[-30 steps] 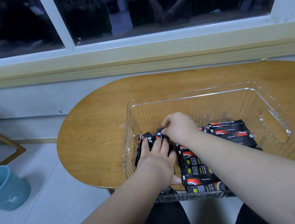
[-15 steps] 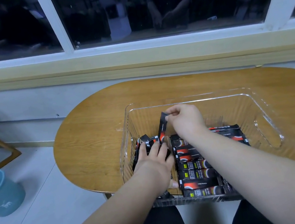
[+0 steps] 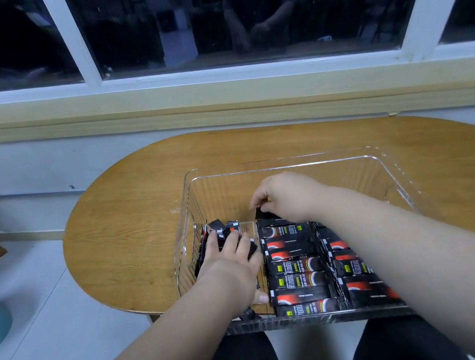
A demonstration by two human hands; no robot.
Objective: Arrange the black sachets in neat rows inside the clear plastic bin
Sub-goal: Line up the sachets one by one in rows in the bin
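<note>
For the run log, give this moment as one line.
left hand: flat on loose sachets | right hand: pinching one sachet at row end | bin: two rows

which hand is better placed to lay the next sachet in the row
Right: the right hand pinches a sachet at the far end of the neat row; the left hand rests on the loose pile.

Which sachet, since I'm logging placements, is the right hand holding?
The sachet at the far end of the middle row, pinched by the right hand; it tilts up, its rowmates lie flat.
</note>
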